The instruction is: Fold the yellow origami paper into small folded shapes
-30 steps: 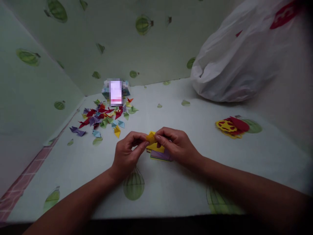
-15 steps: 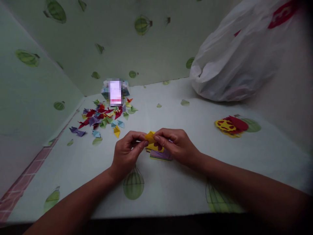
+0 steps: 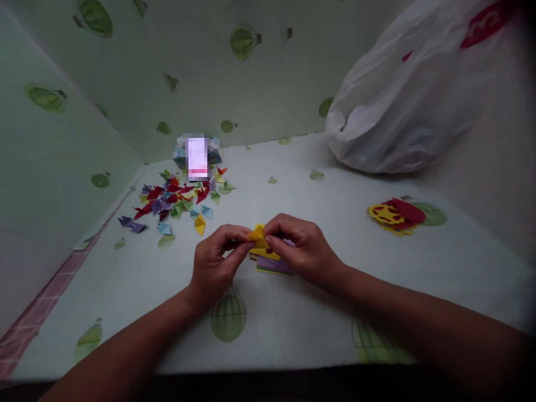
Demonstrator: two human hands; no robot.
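A small folded piece of yellow origami paper [image 3: 258, 237] is pinched between both hands, just above the table. My left hand [image 3: 220, 254] grips its left side with thumb and forefinger. On its right side, my right hand [image 3: 299, 245] closes thumb and fingers on the paper, hiding part of it. Beneath the hands lies a stack of coloured paper [image 3: 273, 265], purple and yellow edges showing, partly covered by the right hand. A pile of folded paper cranes [image 3: 171, 195] in many colours spreads over the table to the left.
A blurred-out bright screen [image 3: 197, 157] stands against a tissue box [image 3: 215, 151] at the back. Yellow and red paper cut-outs [image 3: 396, 216] lie on the right. Behind them a large white plastic bag [image 3: 389, 111] bulges over the table [image 3: 293, 324], against the wall.
The yellow folded paper has turned slightly and shows a different face between my fingertips. My right hand has shifted a little; my left hand has barely moved.
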